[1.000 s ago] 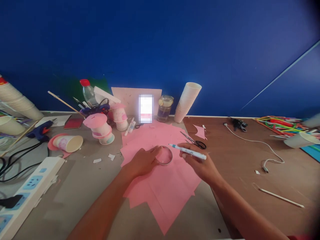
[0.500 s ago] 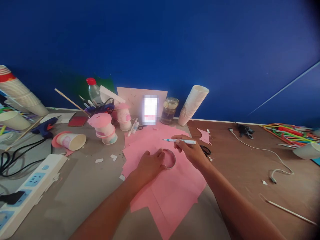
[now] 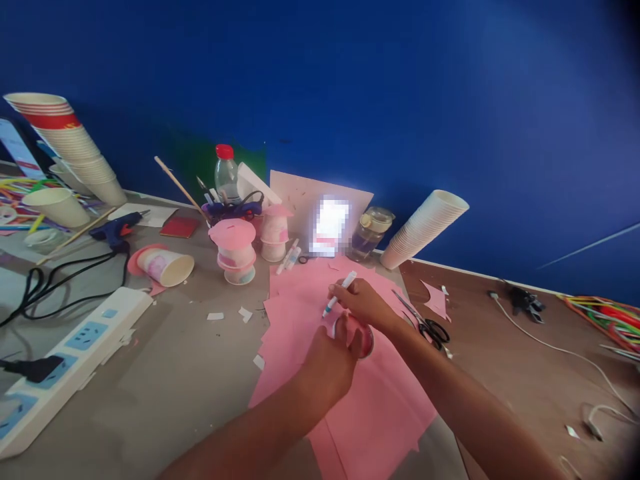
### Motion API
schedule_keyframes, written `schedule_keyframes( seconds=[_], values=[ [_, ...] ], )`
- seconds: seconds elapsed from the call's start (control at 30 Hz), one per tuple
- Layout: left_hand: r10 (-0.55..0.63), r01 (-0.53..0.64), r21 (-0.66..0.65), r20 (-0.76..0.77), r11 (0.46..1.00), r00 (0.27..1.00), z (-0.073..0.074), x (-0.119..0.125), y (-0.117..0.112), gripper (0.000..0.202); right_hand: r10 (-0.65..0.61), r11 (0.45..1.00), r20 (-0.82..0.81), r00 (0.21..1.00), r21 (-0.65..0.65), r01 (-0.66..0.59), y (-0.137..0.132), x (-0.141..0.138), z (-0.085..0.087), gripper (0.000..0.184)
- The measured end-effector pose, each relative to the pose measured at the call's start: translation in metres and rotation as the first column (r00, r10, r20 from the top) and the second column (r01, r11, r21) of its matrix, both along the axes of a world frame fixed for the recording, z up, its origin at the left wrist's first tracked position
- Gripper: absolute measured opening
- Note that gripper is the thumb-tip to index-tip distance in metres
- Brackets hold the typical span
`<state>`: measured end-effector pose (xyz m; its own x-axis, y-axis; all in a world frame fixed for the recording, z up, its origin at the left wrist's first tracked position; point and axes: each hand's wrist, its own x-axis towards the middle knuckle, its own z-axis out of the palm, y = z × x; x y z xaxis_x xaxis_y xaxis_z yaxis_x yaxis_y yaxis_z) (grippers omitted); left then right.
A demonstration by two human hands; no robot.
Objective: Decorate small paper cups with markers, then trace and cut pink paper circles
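Pink paper sheets (image 3: 370,413) lie stacked on the table under both hands. My left hand (image 3: 330,363) is closed on a thin round ring (image 3: 371,343) that rests flat on the top sheet; its fingers cover much of the ring's left side. Held by my right hand (image 3: 363,301) is a white marker (image 3: 346,287) with a blue band, steeply tilted. Its tip points down at the paper just beyond the ring's far left edge; whether it touches cannot be seen. Black-handled scissors (image 3: 434,331) lie at the right edge of the sheets.
Decorated paper cups (image 3: 233,257) stand left of the sheets, near a glue gun (image 3: 117,227) and a power strip (image 3: 75,360). A lit, blurred screen (image 3: 330,223), a glass jar (image 3: 371,233) and a leaning cup stack (image 3: 425,227) stand along the blue wall.
My right hand has brought the marker down to the ring's edge and tilted it from nearly level to steep. My left fingers have shifted on the ring. The camera view has turned.
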<state>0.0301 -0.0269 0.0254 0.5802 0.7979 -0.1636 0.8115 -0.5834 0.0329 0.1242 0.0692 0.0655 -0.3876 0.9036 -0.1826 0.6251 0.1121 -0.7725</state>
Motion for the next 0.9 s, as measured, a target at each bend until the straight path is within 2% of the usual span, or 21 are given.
schedule_keyframes(
  seconds=[0.17, 0.33, 0.5, 0.67, 0.77, 0.9],
  values=[
    [-0.002, 0.002, -0.027, -0.004, 1.000, 1.000, -0.002, 0.000, -0.002, 0.067, 0.130, 0.991, 0.133, 0.983, -0.001, -0.131, 0.006, -0.012, -0.003, 0.031],
    [-0.003, 0.004, -0.065, 0.022, 0.998, 1.000, -0.007, -0.001, 0.002, 0.070, 0.286, 0.958, 0.254, 0.924, -0.053, -0.282, 0.011, -0.020, -0.001, 0.028],
    [-0.007, 0.011, -0.114, 0.031, 0.993, 0.999, -0.005, 0.000, 0.004, 0.068, 0.360, 0.933, 0.311, 0.880, -0.115, -0.341, 0.011, -0.019, -0.001, 0.030],
    [-0.002, 0.005, -0.035, 0.095, 0.999, 0.995, -0.014, -0.001, 0.003, 0.064, 0.359, 0.933, 0.332, 0.872, -0.095, -0.348, 0.013, -0.016, -0.003, 0.033],
    [-0.003, 0.001, 0.016, 0.104, 1.000, 0.995, -0.018, -0.001, 0.002, 0.066, 0.311, 0.948, 0.344, 0.886, -0.051, -0.313, 0.019, -0.015, -0.003, 0.032],
    [-0.011, 0.010, 0.012, 0.075, 1.000, 0.997, -0.015, -0.002, 0.001, 0.070, 0.216, 0.974, 0.296, 0.930, 0.000, -0.226, 0.031, -0.009, -0.002, 0.030]
  ],
)
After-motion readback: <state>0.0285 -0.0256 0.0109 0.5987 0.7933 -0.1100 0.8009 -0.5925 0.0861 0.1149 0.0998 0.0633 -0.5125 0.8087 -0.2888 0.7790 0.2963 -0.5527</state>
